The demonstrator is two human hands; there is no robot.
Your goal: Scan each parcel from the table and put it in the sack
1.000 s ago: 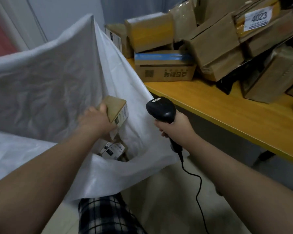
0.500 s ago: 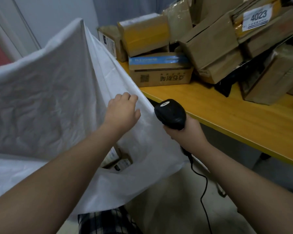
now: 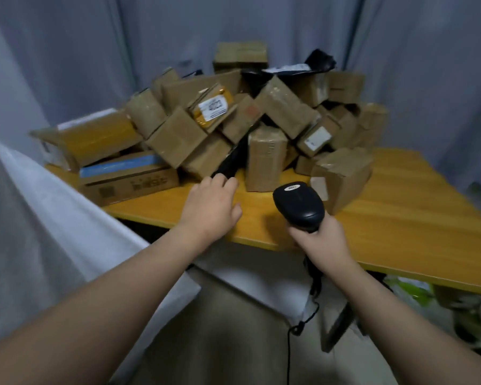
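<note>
Motion blur all over; print on the white label (image 3: 215,108) in the pile too smeared to trust.

Left hand (image 3: 211,207) out past the near edge of the tabletop (image 3: 400,212), knuckles against the low end of a long black parcel (image 3: 230,163) that pokes out of the pile of parcels (image 3: 283,115). Fingertips out of sight behind the knuckles, thumb splayed to one side. Left grip: cannot tell, closed on the black parcel or merely touching it.

Right hand (image 3: 321,240) with grip clenched round the handle of a black scanner (image 3: 299,207), head uppermost, above the tabletop's near edge. Handle mostly buried in the fist; cable (image 3: 287,357) dangling below, cut off at the bottom.

White sack (image 3: 53,218) at the left, only a flank and a fold in view; mouth and contents hidden.

Brown boxes heaped at the back of the tabletop, many tilted, overlapping and masking one another. Flat box with blue tape (image 3: 122,163) at the left front; taped box (image 3: 342,176) just beyond the scanner. Grey curtain (image 3: 95,51) behind. Something green (image 3: 408,293) under the tabletop, too blurred to name.
</note>
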